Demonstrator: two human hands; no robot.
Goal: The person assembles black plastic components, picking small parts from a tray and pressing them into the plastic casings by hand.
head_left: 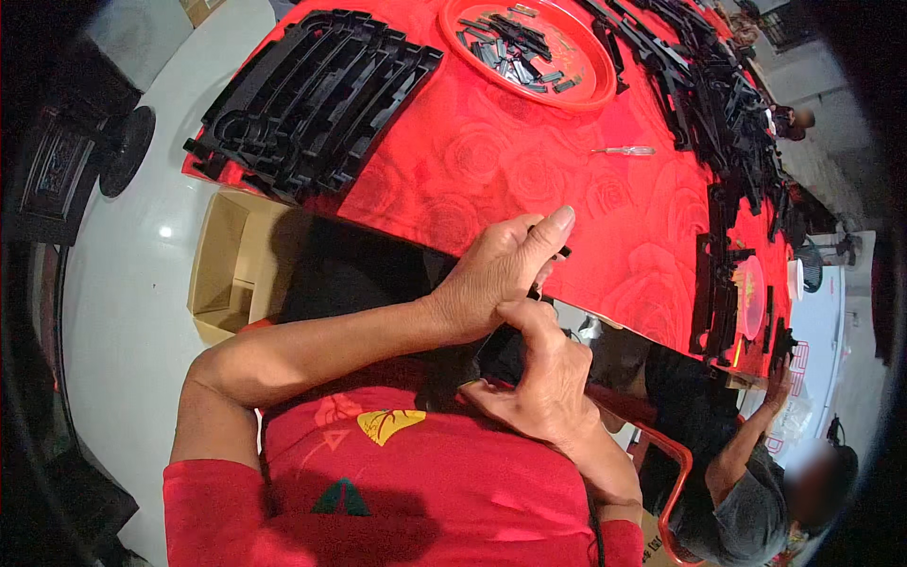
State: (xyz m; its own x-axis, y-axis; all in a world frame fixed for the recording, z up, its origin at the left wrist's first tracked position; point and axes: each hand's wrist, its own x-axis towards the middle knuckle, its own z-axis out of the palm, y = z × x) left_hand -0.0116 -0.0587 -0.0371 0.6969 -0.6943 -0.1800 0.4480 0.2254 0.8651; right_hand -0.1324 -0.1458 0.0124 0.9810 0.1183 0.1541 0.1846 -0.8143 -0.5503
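Observation:
My left hand [496,269] is closed, thumb stretched along the top, around a small black part [565,252]. Only a bit of that part shows past the fingers. Just below it, my right hand [548,378] is curled with its fingertips close against the left hand. Whatever the right fingers grip is hidden. Both hands are over the near edge of a table with a red rose-patterned cloth [472,156]. Beyond them lies a small screwdriver with a clear handle [631,150].
Long black plastic frames [316,94] are stacked at the far left. A red round tray [602,93] holds small dark and metallic pieces. Black strips [723,113] pile up on the right. An open cardboard box [215,269] stands left. A co-worker's arm [742,454] reaches in at right.

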